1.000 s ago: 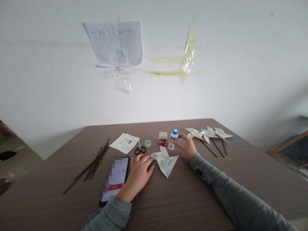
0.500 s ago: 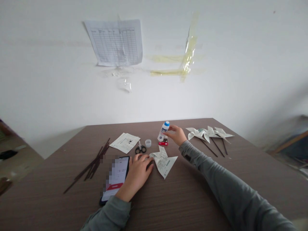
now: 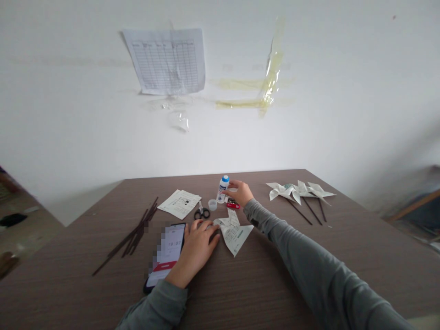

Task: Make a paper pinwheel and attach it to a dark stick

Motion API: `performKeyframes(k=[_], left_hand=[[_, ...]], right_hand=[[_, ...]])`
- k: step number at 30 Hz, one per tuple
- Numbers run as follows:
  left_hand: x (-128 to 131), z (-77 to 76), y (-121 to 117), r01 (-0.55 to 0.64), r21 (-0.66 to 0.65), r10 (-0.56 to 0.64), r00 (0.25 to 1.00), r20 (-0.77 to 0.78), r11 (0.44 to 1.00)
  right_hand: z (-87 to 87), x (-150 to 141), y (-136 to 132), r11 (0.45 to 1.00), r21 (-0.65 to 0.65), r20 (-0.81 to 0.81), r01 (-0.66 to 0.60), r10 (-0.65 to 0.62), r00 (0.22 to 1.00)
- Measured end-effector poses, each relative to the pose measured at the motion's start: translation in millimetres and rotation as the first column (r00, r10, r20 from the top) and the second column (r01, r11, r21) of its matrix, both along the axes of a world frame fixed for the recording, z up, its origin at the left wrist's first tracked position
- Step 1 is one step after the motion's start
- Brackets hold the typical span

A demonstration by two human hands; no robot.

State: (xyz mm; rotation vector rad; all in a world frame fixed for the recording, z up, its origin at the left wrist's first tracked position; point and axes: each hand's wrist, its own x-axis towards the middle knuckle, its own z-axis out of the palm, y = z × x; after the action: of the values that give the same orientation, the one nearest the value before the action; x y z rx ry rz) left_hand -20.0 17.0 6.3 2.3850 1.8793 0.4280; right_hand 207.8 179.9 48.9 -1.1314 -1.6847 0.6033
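Note:
My right hand [image 3: 239,192] reaches to the far middle of the table and grips a small white glue bottle with a blue top [image 3: 222,188], held nearly upright beside a clear cap [image 3: 212,205] and over a red box of pins [image 3: 233,203]. My left hand [image 3: 196,244] lies flat with its fingers spread, pressing the left edge of a folded white paper [image 3: 235,232]. A phone [image 3: 165,255] lies just left of that hand.
Small black scissors [image 3: 201,212] and printed paper sheets [image 3: 179,203] lie behind my left hand. A bundle of dark thin sticks [image 3: 132,234] lies at the left. Finished paper pinwheels on sticks [image 3: 299,191] lie at the far right of the brown table [image 3: 261,284].
My right hand has carried the glue bottle leftward, from right of the red box to beside the clear cap. My left hand has stayed on the paper.

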Motion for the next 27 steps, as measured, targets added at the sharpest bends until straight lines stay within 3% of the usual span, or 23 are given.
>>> performKeyframes(k=[8,19,27], left_hand=[[-5.1,-10.6,4.1,0.035,0.046,-0.035,0.999,0.015,0.998],[1.6,4.0,-1.0,0.007,-0.01,-0.008,1.0,-0.024,1.0],[3.3,1.8,-1.4,-0.01,0.0,0.01,1.0,-0.016,1.0]], right_hand=[[7.2,-7.2,-4.5,0.994,-0.013,0.154,0.104,-0.101,0.983],[-1.8,-10.5,-5.0,0.993,-0.059,0.266,0.099,-0.08,0.961],[-1.9,-4.2,-10.7,0.992,-0.075,0.281,0.106,-0.081,0.956]])
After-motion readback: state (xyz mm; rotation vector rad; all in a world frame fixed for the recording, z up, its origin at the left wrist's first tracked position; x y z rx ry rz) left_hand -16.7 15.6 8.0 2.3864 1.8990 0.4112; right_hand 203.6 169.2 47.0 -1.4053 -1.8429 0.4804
